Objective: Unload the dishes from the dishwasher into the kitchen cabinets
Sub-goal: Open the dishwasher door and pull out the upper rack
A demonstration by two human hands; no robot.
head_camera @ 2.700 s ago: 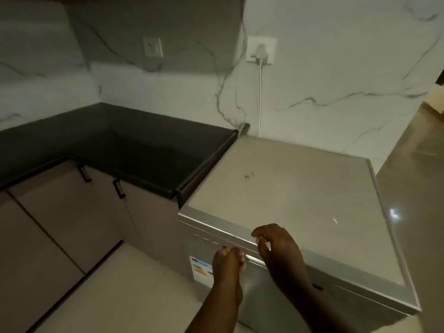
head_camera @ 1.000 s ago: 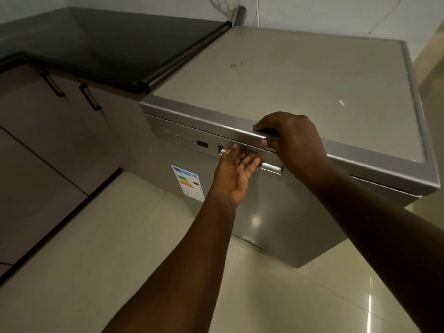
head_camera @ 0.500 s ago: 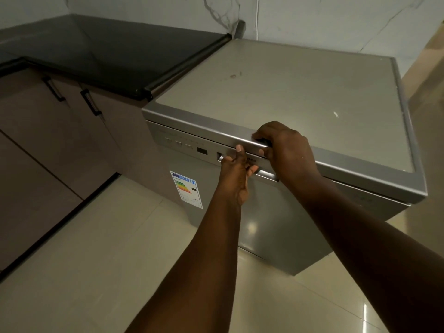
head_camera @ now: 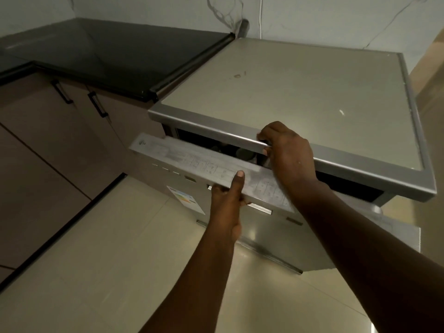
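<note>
Now the left hand (head_camera: 227, 200) grips the dishwasher door (head_camera: 197, 162), long edge crosswise; the right hand (head_camera: 287, 155) curls round the dishwasher's top rim (head_camera: 211, 129).

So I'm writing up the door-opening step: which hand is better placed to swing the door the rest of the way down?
Probably the left hand: it already grips the top edge of the partly open silver dishwasher door, thumb on top. The right hand grips the dishwasher's grey top panel, bracing.

A home kitchen: black countertop (head_camera: 115, 54), cabinets (head_camera: 48, 131), dishwasher (head_camera: 300, 92).
</note>
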